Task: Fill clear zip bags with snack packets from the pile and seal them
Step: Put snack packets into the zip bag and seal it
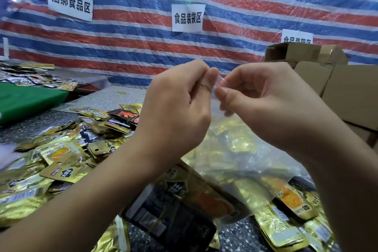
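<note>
A clear zip bag [231, 153] hangs in front of me, raised above the table, with dark and gold snack packets [184, 206] inside its lower part. My left hand [176, 108] and my right hand [263, 102] meet at the bag's top edge, each pinching the zip strip between thumb and fingers, a thin red line showing between them. A pile of gold and black snack packets [61, 155] spreads over the speckled table [26, 122] at the left, and more packets [290, 217] lie at the lower right.
Brown cardboard boxes [335, 88] stand at the right. A green board [26, 100] lies at the left with more packets [30, 77] behind it. A red, white and blue striped tarp [245, 6] with white paper signs [188, 18] closes off the back.
</note>
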